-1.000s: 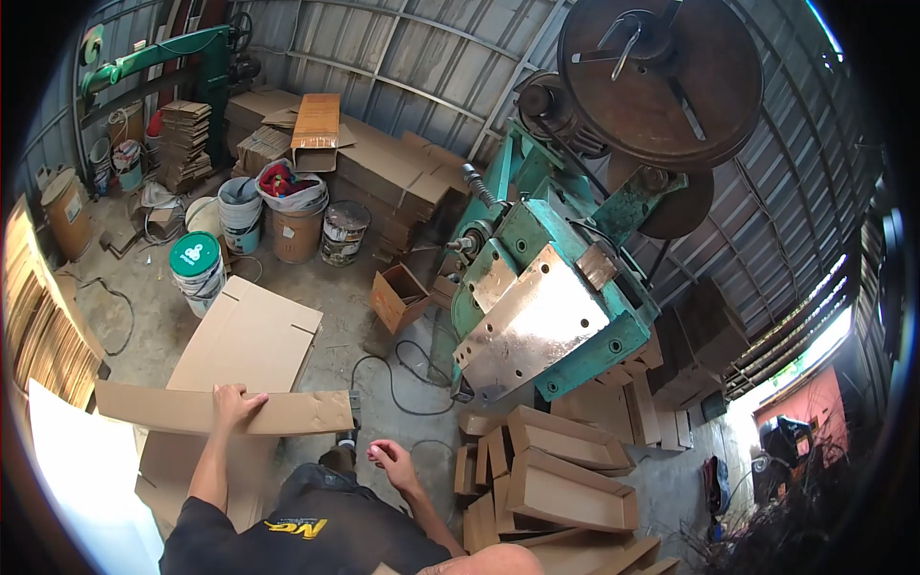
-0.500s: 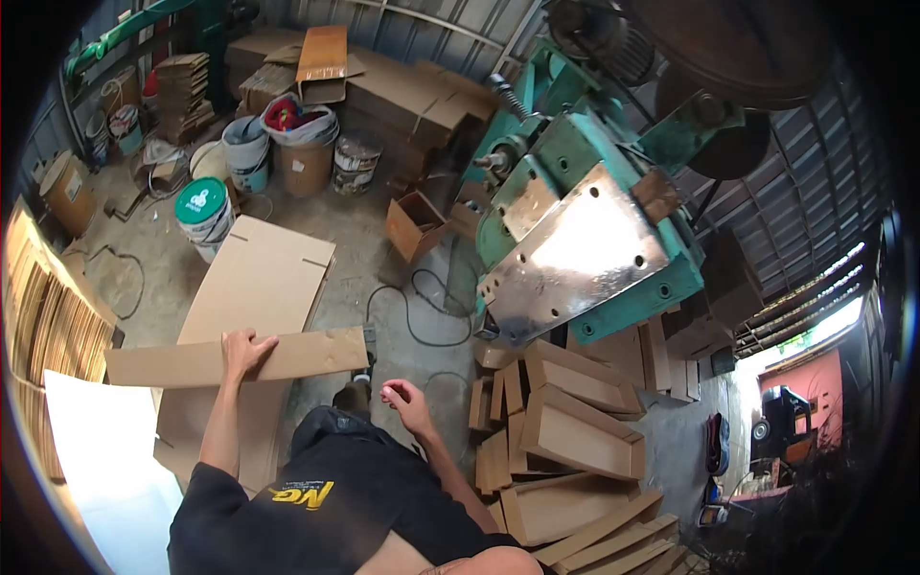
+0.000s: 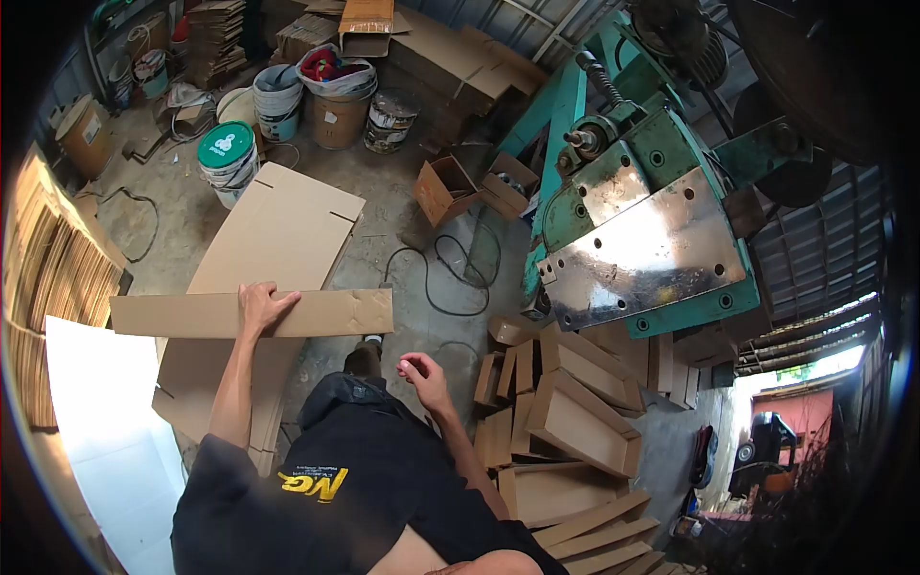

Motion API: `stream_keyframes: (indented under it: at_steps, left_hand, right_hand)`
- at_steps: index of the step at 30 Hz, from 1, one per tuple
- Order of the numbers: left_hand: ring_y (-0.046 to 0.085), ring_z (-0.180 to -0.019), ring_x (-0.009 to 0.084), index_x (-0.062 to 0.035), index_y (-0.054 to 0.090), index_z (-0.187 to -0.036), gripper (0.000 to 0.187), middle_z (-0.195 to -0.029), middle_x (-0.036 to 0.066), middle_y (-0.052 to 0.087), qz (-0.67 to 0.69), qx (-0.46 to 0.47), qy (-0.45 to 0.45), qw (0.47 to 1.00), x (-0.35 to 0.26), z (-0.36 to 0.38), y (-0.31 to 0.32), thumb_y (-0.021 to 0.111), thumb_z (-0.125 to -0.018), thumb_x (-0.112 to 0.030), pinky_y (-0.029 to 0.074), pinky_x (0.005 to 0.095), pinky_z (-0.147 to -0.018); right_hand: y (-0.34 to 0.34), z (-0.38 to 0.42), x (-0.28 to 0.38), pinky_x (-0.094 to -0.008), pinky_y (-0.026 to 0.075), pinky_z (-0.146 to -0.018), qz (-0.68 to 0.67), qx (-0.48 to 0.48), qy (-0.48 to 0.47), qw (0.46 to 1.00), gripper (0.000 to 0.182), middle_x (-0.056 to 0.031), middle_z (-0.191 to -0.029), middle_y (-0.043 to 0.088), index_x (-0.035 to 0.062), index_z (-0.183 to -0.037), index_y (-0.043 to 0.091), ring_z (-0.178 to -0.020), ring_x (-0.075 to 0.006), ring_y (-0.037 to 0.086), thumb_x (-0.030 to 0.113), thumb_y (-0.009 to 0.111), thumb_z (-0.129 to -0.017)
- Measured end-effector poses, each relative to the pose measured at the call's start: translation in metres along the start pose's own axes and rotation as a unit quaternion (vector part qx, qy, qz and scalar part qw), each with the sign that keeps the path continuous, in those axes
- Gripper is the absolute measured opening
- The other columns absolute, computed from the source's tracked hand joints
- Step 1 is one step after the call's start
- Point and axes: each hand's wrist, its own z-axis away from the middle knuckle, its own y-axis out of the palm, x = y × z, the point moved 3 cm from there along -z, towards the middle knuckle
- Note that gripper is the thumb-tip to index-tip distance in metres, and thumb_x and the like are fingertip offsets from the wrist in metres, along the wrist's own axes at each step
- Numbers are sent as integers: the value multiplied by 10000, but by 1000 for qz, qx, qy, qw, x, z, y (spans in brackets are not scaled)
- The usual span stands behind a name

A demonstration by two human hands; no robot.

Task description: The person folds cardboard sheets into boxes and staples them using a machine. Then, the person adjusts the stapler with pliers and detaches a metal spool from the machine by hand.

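A long, narrow cardboard piece (image 3: 196,314) lies crosswise in front of my body, over a larger stack of flat cardboard sheets (image 3: 278,216). My left hand (image 3: 266,309) grips it near its middle, thumb stretched along the surface. To the right of the strip's end, my right hand (image 3: 422,374) hangs in the air with its fingers curled; whether anything small is between them cannot be made out. Open cardboard trays (image 3: 585,422) are piled on the floor to the right of that hand.
A green machine with a shiny metal plate (image 3: 652,254) stands at the right front. Buckets (image 3: 228,153) and small open boxes (image 3: 446,190) are ahead. A cable (image 3: 431,287) lies on the floor. Stacked cardboard (image 3: 62,259) stands at the far left.
The view has shifted, so the machine appears farther right and the buckets higher. My left hand still holds the strip, now nearer level. My right hand remains off it.
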Motion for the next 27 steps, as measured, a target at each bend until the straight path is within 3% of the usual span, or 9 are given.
stream_keyframes:
  at_steps: [6,10,22,25,27]
  left_hand:
    - [602,-687,343,-18,628,-612,656,-686,190,654,9,-38,17,999,6,-1,7,719,-739,-656,381,419,-807]
    - [606,-690,341,-19,626,-610,669,-683,188,653,-13,-16,4,1000,4,-1,6,710,-740,-669,382,416,-807]
    - [629,-732,348,-9,668,-675,677,-727,195,676,4,-6,25,1000,5,38,-5,687,-746,-681,378,430,-837]
    - [651,-775,344,-19,684,-723,622,-730,184,680,-3,53,22,998,10,46,-10,727,-730,-639,382,443,-863]
    - [664,-771,328,-40,704,-784,527,-741,168,685,24,152,47,987,18,54,-9,790,-710,-554,427,457,-826]
  right_hand:
    - [13,6,-7,-249,492,-773,10,24,15,1000,225,-38,-982,704,35,-1129,639,-887,-112,650,213,642,-992]
    - [6,16,2,-277,517,-820,14,-9,11,1000,219,-50,-973,683,3,-1109,648,-871,-122,641,176,659,-975]
    - [21,55,-15,-252,495,-762,23,-19,-13,999,213,-43,-957,693,20,-1123,642,-869,-114,643,188,637,-992]
    - [20,60,-19,-254,496,-760,23,-25,-26,999,213,-46,-963,697,24,-1126,642,-871,-116,650,190,637,-992]
    - [18,63,-23,-253,495,-753,25,-32,-24,999,217,-42,-974,703,36,-1129,647,-870,-116,656,204,639,-991]
